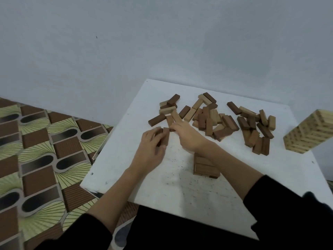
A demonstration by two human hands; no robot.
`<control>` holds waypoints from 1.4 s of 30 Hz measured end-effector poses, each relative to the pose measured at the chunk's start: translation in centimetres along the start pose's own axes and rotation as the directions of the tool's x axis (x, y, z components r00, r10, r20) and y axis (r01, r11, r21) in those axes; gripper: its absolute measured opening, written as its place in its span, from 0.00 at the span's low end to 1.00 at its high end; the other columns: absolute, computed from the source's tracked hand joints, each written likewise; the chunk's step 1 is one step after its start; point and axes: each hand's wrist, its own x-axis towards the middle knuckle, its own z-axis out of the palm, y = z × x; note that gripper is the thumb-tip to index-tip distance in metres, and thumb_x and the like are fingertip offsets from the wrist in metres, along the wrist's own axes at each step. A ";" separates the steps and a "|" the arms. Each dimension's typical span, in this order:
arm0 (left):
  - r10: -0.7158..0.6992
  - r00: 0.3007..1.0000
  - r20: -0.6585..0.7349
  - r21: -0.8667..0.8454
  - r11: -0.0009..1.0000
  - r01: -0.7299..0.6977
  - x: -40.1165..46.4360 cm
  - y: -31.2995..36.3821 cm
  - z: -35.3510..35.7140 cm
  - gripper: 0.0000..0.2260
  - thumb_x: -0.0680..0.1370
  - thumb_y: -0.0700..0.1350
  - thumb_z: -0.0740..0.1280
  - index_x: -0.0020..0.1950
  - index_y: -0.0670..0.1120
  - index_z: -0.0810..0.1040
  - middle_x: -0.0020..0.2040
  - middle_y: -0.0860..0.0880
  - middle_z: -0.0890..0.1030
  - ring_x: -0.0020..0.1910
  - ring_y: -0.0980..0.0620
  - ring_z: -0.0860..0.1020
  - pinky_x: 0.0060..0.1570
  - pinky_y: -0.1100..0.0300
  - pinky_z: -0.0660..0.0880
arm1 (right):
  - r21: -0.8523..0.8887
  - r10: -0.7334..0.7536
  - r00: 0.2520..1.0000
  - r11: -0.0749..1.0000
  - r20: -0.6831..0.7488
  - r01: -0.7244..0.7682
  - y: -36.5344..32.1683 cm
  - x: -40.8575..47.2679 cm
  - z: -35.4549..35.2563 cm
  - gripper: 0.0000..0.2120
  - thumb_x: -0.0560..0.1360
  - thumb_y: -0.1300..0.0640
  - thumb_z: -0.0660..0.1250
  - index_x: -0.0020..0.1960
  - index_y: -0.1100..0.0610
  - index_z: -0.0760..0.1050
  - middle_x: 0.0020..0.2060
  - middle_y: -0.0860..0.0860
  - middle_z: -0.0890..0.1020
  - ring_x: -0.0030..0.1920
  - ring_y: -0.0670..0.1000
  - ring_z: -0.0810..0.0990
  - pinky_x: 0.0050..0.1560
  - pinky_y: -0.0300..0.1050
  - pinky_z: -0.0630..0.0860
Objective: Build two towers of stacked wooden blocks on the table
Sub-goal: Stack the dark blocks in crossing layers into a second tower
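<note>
Several loose dark and light wooden blocks (212,118) lie scattered across the far half of the white table (126,168). A low stack of dark blocks (204,166) stands near the table's middle, partly hidden under my right forearm. My left hand (151,147) grips two dark blocks (164,135) held side by side, just left of the stack. My right hand (187,135) reaches over the stack and pinches another block (170,121) at the left edge of the pile.
A tall tower of light blocks (306,134) stands at the table's right edge. The table sits against a grey wall (126,42). A patterned floor (36,150) lies to the left. My black sleeves (288,204) fill the lower frame.
</note>
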 end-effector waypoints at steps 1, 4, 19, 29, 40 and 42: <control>0.020 1.000 0.022 0.011 1.000 -0.020 -0.1 -0.1 0.1 0.17 0.74 0.37 0.68 0.64 0.40 0.76 0.66 0.47 0.72 0.64 0.54 0.62 0.63 0.69 0.61 | -0.017 0.005 0.999 1.000 0.037 -0.005 -0.1 -0.1 -0.3 0.21 0.68 0.77 0.54 0.54 0.61 0.75 0.59 0.55 0.70 0.52 0.54 0.69 0.47 0.48 0.70; 0.003 1.000 0.020 -0.025 1.000 -0.003 -0.1 -0.6 0.4 0.18 0.72 0.35 0.69 0.62 0.38 0.77 0.66 0.45 0.73 0.63 0.54 0.62 0.61 0.77 0.56 | -0.019 0.052 0.997 0.999 0.065 -0.051 0.0 -0.6 -0.9 0.18 0.70 0.75 0.54 0.52 0.61 0.76 0.54 0.54 0.74 0.50 0.54 0.72 0.49 0.53 0.74; -0.147 0.905 0.399 -0.186 0.954 0.237 3.2 -1.1 -2.2 0.44 0.67 0.40 0.78 0.76 0.47 0.57 0.65 0.47 0.70 0.49 0.60 0.67 0.44 0.80 0.63 | 0.248 0.096 0.979 0.959 0.181 -0.140 -0.8 -0.2 -0.7 0.44 0.65 0.59 0.76 0.74 0.59 0.55 0.72 0.53 0.56 0.59 0.48 0.66 0.46 0.27 0.67; -0.141 0.902 0.408 -0.245 0.935 0.257 3.4 -0.1 -2.6 0.42 0.67 0.35 0.77 0.75 0.41 0.58 0.58 0.49 0.70 0.45 0.71 0.70 0.43 0.79 0.65 | 0.309 0.094 0.978 0.939 0.185 -0.149 -0.4 0.1 0.5 0.48 0.64 0.58 0.77 0.75 0.58 0.53 0.63 0.55 0.67 0.62 0.52 0.67 0.63 0.51 0.70; -0.169 0.897 0.408 -0.236 0.930 0.283 3.6 0.8 -3.1 0.43 0.66 0.35 0.78 0.75 0.44 0.58 0.57 0.47 0.74 0.40 0.62 0.72 0.40 0.77 0.67 | 0.372 0.042 0.985 0.923 0.170 -0.103 -1.0 -0.4 -0.2 0.46 0.64 0.58 0.76 0.75 0.57 0.54 0.56 0.49 0.70 0.60 0.50 0.70 0.59 0.46 0.72; -0.156 0.909 0.387 -0.235 0.936 0.261 3.8 1.2 -3.2 0.44 0.65 0.37 0.79 0.75 0.46 0.59 0.59 0.46 0.75 0.42 0.63 0.70 0.42 0.78 0.66 | 0.372 0.029 0.990 0.925 0.136 -0.078 -1.1 -0.9 -1.2 0.46 0.64 0.60 0.76 0.75 0.56 0.55 0.55 0.51 0.71 0.57 0.50 0.73 0.56 0.45 0.74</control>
